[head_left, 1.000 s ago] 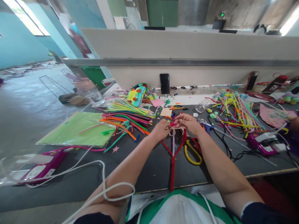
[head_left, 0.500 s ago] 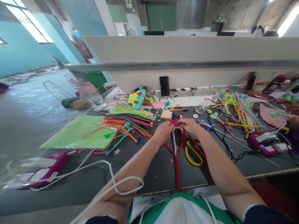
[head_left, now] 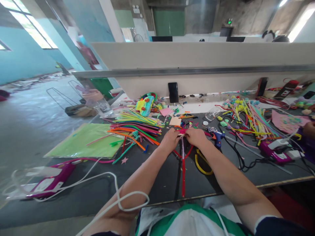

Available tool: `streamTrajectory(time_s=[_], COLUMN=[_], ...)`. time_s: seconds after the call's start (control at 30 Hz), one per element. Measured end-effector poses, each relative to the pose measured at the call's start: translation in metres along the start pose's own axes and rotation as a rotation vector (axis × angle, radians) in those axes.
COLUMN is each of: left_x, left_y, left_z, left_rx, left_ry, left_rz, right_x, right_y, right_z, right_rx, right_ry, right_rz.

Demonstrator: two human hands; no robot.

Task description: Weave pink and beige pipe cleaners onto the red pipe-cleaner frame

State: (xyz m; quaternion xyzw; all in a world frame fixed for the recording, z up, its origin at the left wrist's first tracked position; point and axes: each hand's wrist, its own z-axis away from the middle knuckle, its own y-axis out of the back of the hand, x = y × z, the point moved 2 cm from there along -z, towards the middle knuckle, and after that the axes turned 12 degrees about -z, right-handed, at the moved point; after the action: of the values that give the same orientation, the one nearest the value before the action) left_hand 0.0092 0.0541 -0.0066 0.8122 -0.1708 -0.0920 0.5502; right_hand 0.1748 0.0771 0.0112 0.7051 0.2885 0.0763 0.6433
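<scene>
My left hand (head_left: pixel 170 140) and my right hand (head_left: pixel 196 136) meet over the dark table, fingers closed on the top of a pipe-cleaner piece. Pink-red fuzzy stems (head_left: pixel 182 131) show between the fingertips. From there a pale lilac stem (head_left: pixel 182 148) runs down and joins a red pipe cleaner (head_left: pixel 183 177) that points toward me; red side strands meet it in a V. Exact finger contact is partly hidden. Yellow-handled scissors (head_left: pixel 203 164) lie under my right forearm. Beyond my right wrist is a blue glue gun (head_left: pixel 218 137).
A bundle of colourful pipe cleaners (head_left: pixel 137 124) and a green sheet in plastic (head_left: pixel 81 141) lie left. More stems (head_left: pixel 256 118) spread right, near a purple power strip (head_left: pixel 275 152). A phone (head_left: pixel 173 92) leans on the partition. A white cable (head_left: pixel 118 186) crosses my left forearm. Another person's hand (head_left: pixel 309 127) is at far right.
My right hand has turned inward and come slightly closer to my left. The red stem's lower end has swung a little left and lifted, its shadow now apart from it.
</scene>
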Motion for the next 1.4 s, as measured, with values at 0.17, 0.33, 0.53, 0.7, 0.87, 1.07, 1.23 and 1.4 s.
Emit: streamTrajectory(time_s=[0.17, 0.33, 0.53, 0.7, 0.87, 1.07, 1.23, 1.4], left_x=[-0.002, -0.005, -0.009, -0.013, -0.021, -0.027, -0.031, -0.038], left_y=[-0.006, -0.008, -0.004, -0.001, -0.001, -0.006, -0.002, 0.013], left_z=[-0.001, -0.002, 0.003, 0.004, 0.004, 0.003, 0.004, 0.006], left_rx=[-0.021, -0.001, -0.003, -0.032, -0.071, -0.046, 0.131, 0.391], left_ry=[0.055, 0.115, 0.141, 0.168, 0.208, 0.194, 0.166, 0.315], left_rz=[-0.04, -0.084, -0.114, -0.13, -0.1, -0.032, 0.084, 0.111], right_x=[-0.002, -0.002, 0.0, 0.003, 0.006, 0.006, 0.016, 0.032], right_y=[-0.002, -0.003, -0.002, -0.004, -0.005, -0.005, -0.003, -0.003], right_z=[-0.001, -0.003, -0.002, -0.002, -0.003, -0.004, -0.004, -0.006], right_rx=[0.012, 0.024, 0.023, -0.009, -0.007, -0.017, -0.014, -0.049], right_ry=[-0.063, -0.169, -0.214, -0.254, -0.269, -0.285, -0.219, -0.102], right_rz=[0.014, 0.007, -0.042, -0.067, -0.068, -0.076, -0.141, -0.295])
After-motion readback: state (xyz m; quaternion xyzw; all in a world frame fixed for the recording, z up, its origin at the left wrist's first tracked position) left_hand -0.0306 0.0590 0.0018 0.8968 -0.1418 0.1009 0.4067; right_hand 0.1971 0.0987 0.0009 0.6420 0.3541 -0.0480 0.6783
